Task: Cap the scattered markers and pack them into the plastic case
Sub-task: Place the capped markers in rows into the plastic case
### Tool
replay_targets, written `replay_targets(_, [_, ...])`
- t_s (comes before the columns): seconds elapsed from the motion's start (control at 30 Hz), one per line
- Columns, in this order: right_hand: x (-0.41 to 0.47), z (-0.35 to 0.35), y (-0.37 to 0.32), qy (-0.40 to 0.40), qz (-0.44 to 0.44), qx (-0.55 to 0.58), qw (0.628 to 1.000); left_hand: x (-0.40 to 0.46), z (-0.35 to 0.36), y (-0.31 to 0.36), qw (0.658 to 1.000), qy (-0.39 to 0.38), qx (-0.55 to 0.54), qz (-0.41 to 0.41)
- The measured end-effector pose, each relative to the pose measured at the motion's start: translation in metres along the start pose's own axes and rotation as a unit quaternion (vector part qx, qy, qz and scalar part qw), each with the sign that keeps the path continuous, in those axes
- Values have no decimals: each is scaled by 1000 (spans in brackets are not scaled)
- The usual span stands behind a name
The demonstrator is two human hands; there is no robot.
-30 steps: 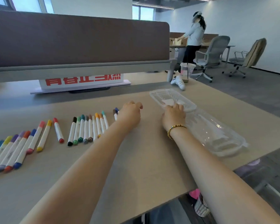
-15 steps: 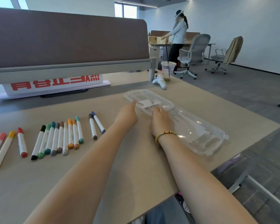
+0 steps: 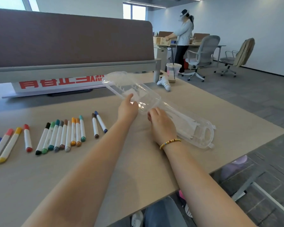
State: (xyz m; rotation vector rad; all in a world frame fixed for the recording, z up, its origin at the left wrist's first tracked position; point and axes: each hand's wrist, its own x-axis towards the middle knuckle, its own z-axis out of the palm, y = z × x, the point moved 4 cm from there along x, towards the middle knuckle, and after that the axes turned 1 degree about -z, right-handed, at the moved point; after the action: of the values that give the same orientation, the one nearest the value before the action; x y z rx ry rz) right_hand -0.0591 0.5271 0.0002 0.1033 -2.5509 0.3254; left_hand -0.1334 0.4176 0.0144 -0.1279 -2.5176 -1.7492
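Note:
A clear plastic case (image 3: 193, 128) lies on the beige table at centre right, its far lid half (image 3: 129, 86) lifted off the table and tilted up. My left hand (image 3: 127, 108) pinches the lid's near left edge. My right hand (image 3: 159, 120) grips the case at the hinge between lid and base. Several capped markers (image 3: 62, 135) lie in a row left of my arms, with two more, brown and blue (image 3: 98, 124), a little apart from them.
More markers (image 3: 5, 146) lie at the far left edge. A white sign with red characters (image 3: 56, 84) stands under the desk partition. A white controller (image 3: 165, 82) and a plastic cup (image 3: 173, 72) sit at the table's far corner. A person stands beyond by office chairs.
My left hand left the markers and took hold of the case lid. The lid rose from flat on the table to tilted up. My right hand stayed on the case.

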Motion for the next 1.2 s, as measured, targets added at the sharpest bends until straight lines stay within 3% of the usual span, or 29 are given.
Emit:
replay_targets(0.17, [8,3,-26,54,-48,6,997,-7,-40,-1,999,45,-16,7])
replay_targets(0.37, [24,5,-84,59,-124,-50,989,-11,-101,-10,991,99,-92,4])
replay_targets(0.67, [93,54,-206,46,-287,-16,957,16,-247,-72,980,189,-30,-52])
replay_targets(0.87, [131,103,-250,-52,-308,-4,950,53,-298,-118,977,161,51,-131])
replay_targets(0.97, [141,125,-255,-91,-297,3,951,60,-306,-130,975,155,86,-133])
replay_targets(1.2, [155,139,-238,-176,-254,24,951,64,-309,-133,967,4,210,-145])
